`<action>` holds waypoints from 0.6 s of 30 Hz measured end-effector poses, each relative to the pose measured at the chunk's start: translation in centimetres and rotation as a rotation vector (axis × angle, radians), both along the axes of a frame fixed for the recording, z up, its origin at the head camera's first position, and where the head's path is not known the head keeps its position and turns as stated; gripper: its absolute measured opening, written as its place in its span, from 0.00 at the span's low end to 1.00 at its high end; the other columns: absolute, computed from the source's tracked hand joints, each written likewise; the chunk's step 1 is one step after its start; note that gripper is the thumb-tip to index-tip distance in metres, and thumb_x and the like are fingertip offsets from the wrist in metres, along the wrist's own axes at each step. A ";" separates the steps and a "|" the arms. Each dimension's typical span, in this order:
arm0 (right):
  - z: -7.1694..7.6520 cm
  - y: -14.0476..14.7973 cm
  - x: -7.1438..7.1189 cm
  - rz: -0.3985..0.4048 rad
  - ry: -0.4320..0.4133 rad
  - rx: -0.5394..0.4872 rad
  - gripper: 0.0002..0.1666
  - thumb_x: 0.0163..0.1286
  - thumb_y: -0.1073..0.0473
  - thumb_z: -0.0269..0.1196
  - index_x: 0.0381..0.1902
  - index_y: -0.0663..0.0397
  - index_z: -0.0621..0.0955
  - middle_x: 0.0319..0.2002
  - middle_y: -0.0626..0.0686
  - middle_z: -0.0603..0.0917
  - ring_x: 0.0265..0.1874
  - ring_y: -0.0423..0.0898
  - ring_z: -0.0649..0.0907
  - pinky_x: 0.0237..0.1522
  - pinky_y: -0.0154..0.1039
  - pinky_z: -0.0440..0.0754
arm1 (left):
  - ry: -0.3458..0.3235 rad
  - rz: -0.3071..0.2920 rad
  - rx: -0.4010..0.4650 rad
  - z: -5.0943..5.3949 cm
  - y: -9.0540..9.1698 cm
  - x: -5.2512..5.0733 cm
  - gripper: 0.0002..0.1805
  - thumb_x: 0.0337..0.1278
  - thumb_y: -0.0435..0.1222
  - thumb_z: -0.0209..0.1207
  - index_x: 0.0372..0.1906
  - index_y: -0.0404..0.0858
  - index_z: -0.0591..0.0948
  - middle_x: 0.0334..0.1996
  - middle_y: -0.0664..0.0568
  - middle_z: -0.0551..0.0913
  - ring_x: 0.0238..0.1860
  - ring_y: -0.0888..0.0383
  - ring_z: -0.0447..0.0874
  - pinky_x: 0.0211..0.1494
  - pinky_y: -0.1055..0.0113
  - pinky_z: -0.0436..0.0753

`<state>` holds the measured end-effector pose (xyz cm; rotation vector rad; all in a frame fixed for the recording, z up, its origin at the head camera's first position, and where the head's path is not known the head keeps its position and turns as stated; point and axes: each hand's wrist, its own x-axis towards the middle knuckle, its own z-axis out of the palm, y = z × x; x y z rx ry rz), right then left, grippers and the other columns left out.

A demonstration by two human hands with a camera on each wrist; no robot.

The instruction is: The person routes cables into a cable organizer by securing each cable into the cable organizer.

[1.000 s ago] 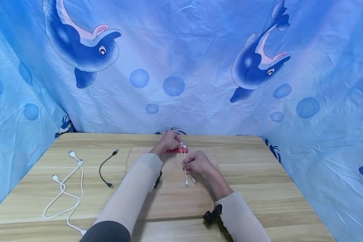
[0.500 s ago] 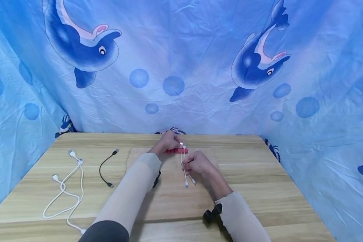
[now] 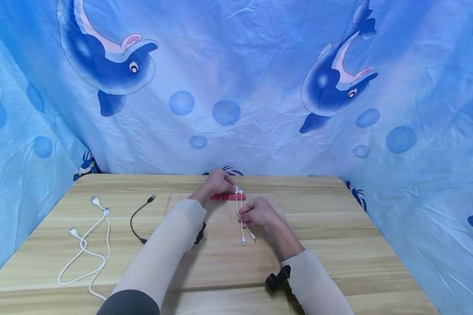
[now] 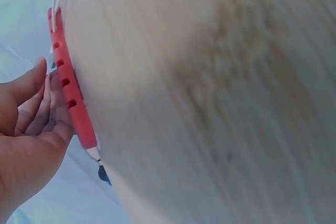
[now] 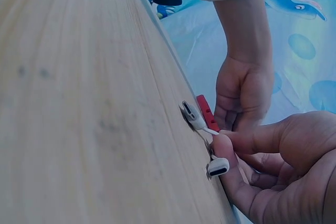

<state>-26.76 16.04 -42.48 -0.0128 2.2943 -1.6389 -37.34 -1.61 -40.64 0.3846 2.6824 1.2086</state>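
Two thin white charging cables (image 3: 243, 240) run across a red slotted cable holder (image 3: 223, 197) near the far edge of the wooden board. My right hand (image 3: 258, 213) pinches the cables below the holder between thumb and fingers. Their small white plugs (image 5: 193, 115) stick out past that hand in the right wrist view. Behind the holder is my left hand (image 3: 218, 180), its fingers reaching to the back of the holder. In the left wrist view its thumb stands apart from the red holder (image 4: 71, 95), and several of the holder's slots show no cable.
A longer white cable (image 3: 96, 201) lies looped on the table's left side. Beside it is a short black cable (image 3: 132, 217), partly covered by the left sleeve. A wooden board (image 3: 220, 267) lies under both hands. Blue dolphin-print cloth (image 3: 276, 148) hangs behind the table.
My left hand has drawn slightly left, away from the upper cable ends, so more of the red holder shows. The right hand keeps its pinch on the cables in the same place.
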 end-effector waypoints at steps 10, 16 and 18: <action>-0.1 0.1 0.0 0.000 0.000 -0.014 0.07 0.63 0.77 0.66 0.40 0.72 0.86 0.29 0.59 0.87 0.21 0.44 0.85 0.32 0.39 0.88 | 0.006 -0.001 0.034 0.5 -1.7 0.1 0.13 0.61 0.32 0.69 0.48 0.31 0.88 0.46 0.43 0.87 0.51 0.48 0.82 0.56 0.57 0.82; -0.2 0.1 0.0 -0.001 0.002 0.002 0.07 0.63 0.77 0.66 0.40 0.71 0.86 0.29 0.59 0.87 0.21 0.44 0.85 0.31 0.39 0.88 | 0.012 -0.006 0.018 0.5 -3.5 0.2 0.11 0.63 0.32 0.68 0.48 0.32 0.88 0.44 0.44 0.87 0.50 0.48 0.83 0.55 0.57 0.83; -0.1 0.1 0.0 -0.004 0.001 0.007 0.07 0.64 0.77 0.66 0.40 0.71 0.86 0.29 0.59 0.87 0.21 0.44 0.85 0.32 0.39 0.88 | 0.028 -0.018 0.007 0.5 -4.2 0.1 0.11 0.62 0.32 0.67 0.47 0.31 0.88 0.43 0.44 0.88 0.50 0.47 0.83 0.55 0.56 0.83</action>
